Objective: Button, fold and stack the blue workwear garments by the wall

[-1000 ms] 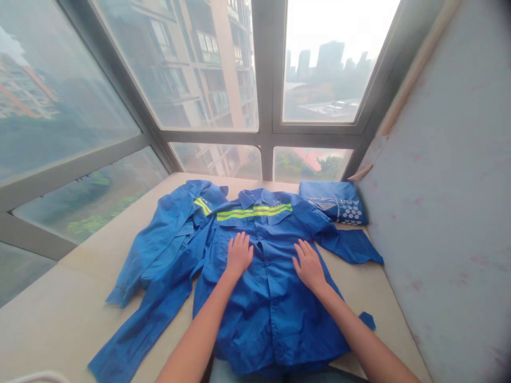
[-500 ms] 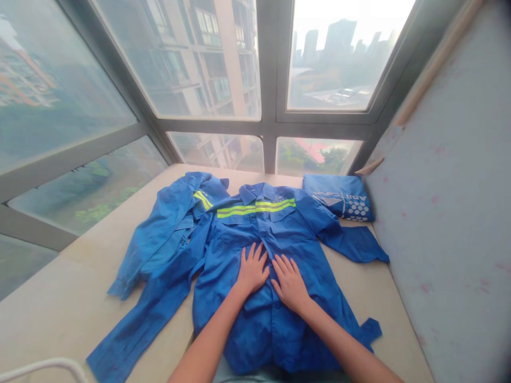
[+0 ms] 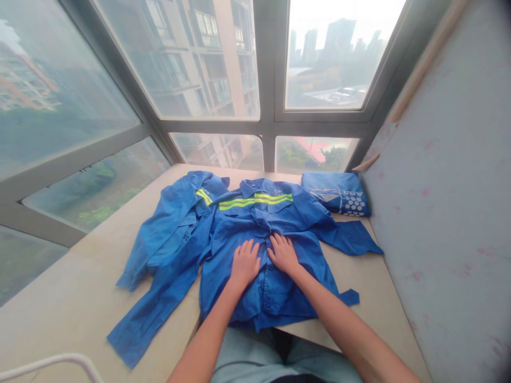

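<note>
Blue shirt point(image 3: 255, 226) laid out on the table point(image 3: 91, 287), near the window point(image 3: 217, 154).
The person's left hand point(image 3: 245, 260) and right hand point(image 3: 282, 252) rest palm-down on the shirt's middle, just beside each other, fingers extended and gripping nothing; cloth wrinkles around them. Left of the shirt, touching it, lies a jacket point(image 3: 171, 218); by its far right shoulder, a packet point(image 3: 333, 191) with white print.

Looking out through grey-framed windows point(image 3: 266, 69) now, onto a tower point(image 3: 223, 53), low greenery point(image 3: 99, 213), a hazy skyline point(image 3: 339, 42)! Back inside, over to a pale bench point(image 3: 91, 276), softly daylit, flanked on the right by a pink-flecked wall point(image 3: 451, 202).
</note>
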A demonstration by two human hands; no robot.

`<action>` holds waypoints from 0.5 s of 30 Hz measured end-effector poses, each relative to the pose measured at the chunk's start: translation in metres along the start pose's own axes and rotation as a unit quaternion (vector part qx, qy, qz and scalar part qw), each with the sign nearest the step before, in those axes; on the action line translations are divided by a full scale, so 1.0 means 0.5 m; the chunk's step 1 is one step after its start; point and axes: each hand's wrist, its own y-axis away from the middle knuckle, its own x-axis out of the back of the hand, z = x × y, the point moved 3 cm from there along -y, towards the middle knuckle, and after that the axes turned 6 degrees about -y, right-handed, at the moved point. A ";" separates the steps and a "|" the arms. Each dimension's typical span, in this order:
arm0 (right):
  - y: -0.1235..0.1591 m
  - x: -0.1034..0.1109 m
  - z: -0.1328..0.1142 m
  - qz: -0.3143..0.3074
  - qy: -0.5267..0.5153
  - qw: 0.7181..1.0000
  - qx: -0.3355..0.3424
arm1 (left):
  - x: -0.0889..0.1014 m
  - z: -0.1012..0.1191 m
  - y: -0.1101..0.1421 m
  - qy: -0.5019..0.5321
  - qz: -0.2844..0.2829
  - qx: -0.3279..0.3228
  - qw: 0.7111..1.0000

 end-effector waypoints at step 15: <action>0.446 0.224 0.177 0.009 -0.054 0.999 -0.003 | -0.046 -0.139 0.514 0.175 0.051 0.281 0.942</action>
